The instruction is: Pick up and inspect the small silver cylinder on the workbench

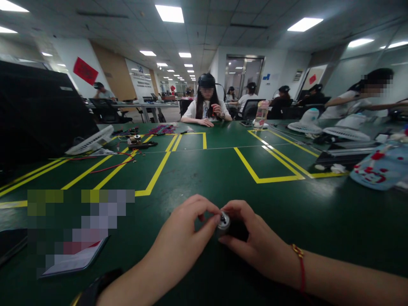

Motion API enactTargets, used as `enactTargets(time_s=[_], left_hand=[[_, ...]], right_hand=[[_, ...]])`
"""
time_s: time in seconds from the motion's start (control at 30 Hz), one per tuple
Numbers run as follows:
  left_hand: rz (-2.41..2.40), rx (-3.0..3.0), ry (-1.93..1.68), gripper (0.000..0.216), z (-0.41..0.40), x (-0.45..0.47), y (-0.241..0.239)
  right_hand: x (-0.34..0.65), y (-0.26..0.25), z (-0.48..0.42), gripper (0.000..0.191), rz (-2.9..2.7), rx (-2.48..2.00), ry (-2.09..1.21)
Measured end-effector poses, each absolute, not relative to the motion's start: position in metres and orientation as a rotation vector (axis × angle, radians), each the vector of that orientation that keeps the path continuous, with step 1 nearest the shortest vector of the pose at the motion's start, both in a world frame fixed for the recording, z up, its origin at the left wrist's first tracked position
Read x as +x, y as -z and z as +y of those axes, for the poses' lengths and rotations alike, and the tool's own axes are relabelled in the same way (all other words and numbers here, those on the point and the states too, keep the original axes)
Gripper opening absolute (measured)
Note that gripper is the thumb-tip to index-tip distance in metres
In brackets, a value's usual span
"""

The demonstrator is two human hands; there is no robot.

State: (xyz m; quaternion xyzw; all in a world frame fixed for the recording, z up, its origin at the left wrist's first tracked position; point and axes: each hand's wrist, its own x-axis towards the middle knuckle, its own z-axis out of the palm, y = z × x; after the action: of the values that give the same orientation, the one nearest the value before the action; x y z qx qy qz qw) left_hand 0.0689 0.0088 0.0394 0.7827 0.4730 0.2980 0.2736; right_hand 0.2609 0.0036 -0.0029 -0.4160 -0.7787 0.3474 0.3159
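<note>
A small silver metal cylinder (223, 225), which looks like a small electric motor, stands upright between my hands over the green table (197, 174). Dark details show on its top end. My left hand (194, 221) pinches at the top edge with thumb and forefinger; anything tiny between those fingertips is hidden. Curved around the far and right side, my right hand (251, 236) holds the motor between thumb and fingers. A red string bracelet (302, 265) circles the right wrist.
At the left lie a phone-like slab (76, 263), a red wire (113, 166) and a white fan (91, 141) beside a black monitor (41, 110). A person (205, 102) sits opposite. A bottle (261, 114), more fans (306, 121) and a blue bag (379, 165) stand at the right.
</note>
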Motion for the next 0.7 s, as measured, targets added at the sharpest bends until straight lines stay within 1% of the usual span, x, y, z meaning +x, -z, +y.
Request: enactTargets(time_s=[0.13,0.3,0.4,0.5,0.7], left_hand=[[1.262,2.097,-0.795,0.013,0.01,0.071,-0.04],[1.268,2.066,-0.9,0.014,0.009,0.07,-0.045],[1.316,2.046,-0.945,0.014,0.009,0.063,-0.043],[1.341,2.09,-0.891,0.015,0.009,0.057,-0.033],[1.292,2.205,-0.721,0.012,0.011,0.062,-0.005]], right_hand=[[0.261,0.005,0.004,0.044,-2.058,-1.108,-0.89],[0.261,0.002,0.004,0.041,-2.075,-1.087,-0.91],[0.261,0.0,0.003,0.044,-2.074,-1.111,-0.846],[0.261,0.0,0.001,0.046,-2.05,-1.152,-0.721],[0.262,0.0,0.001,0.04,-2.01,-1.181,-0.614]])
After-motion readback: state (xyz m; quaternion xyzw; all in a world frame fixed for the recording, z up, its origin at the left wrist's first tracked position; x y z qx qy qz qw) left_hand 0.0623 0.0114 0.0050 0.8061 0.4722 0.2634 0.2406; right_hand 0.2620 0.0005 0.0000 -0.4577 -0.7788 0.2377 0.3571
